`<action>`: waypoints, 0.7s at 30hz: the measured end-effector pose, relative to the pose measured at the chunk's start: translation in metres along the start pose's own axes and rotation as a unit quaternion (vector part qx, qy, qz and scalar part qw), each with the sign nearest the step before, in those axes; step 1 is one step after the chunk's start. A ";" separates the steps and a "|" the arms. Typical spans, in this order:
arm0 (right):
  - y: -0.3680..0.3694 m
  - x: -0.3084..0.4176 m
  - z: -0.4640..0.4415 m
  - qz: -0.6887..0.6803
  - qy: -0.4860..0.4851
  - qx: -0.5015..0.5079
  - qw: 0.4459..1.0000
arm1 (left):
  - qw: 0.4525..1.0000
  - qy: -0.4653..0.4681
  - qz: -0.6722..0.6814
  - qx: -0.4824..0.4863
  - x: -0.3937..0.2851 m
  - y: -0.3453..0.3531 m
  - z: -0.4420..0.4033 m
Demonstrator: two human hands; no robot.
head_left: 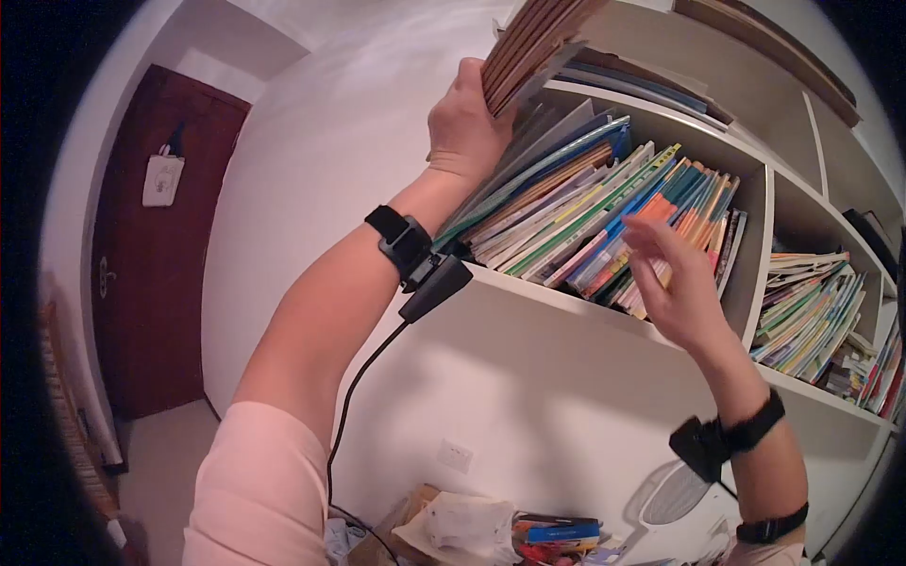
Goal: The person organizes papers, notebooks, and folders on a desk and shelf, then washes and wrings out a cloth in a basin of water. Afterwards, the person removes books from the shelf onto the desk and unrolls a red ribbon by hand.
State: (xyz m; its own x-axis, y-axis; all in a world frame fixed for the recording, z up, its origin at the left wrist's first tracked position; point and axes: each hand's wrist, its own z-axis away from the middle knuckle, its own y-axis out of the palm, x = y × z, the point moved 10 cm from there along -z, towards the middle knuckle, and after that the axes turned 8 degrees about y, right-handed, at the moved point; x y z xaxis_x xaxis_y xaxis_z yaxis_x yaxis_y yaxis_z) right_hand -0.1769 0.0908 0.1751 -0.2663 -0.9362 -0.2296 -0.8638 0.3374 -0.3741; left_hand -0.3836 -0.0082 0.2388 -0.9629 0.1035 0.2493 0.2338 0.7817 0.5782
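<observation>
Raised at the top centre, my left hand (467, 127) is wrapped round a stack of brown-edged books or boards (533, 52), held tilted above the left end of the shelf. My right hand (670, 278) is in front of the row of books (604, 212), with fingers apart and nothing held. The books lean to the right in the shelf compartment, several of them thin with coloured spines. Blue and clear folders (566, 156) lean at the row's left end. Black straps with small devices are on both wrists.
More books (812, 311) fill the compartment at the right. Flat folders (642, 85) lie on the upper shelf (746, 141). Below are papers (467, 528), a blue box (563, 533) and a round mesh object (673, 492). A black cable (344, 406) hangs from my left wrist. A dark red door (160, 255) stands left.
</observation>
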 end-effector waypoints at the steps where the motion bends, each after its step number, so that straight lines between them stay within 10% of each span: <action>1: 0.001 0.007 -0.012 0.030 -0.049 -0.033 0.998 | 1.000 0.003 0.004 0.003 0.002 -0.002 -0.001; 9: 0.103 0.048 -0.129 0.148 -0.239 -0.062 0.958 | 0.997 -0.074 0.015 0.010 0.039 -0.014 0.011; 21: 0.136 -0.003 -0.126 0.432 -0.108 0.037 0.895 | 0.997 -0.057 0.028 0.043 0.014 -0.016 0.022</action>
State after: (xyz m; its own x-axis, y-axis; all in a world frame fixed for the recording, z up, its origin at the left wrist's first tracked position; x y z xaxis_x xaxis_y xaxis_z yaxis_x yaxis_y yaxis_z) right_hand -0.3470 0.1269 0.2380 -0.7254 -0.2857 -0.6262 -0.3437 0.9386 -0.0301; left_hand -0.4037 -0.0055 0.2162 -0.9586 0.2143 0.1877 0.2808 0.8215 0.4963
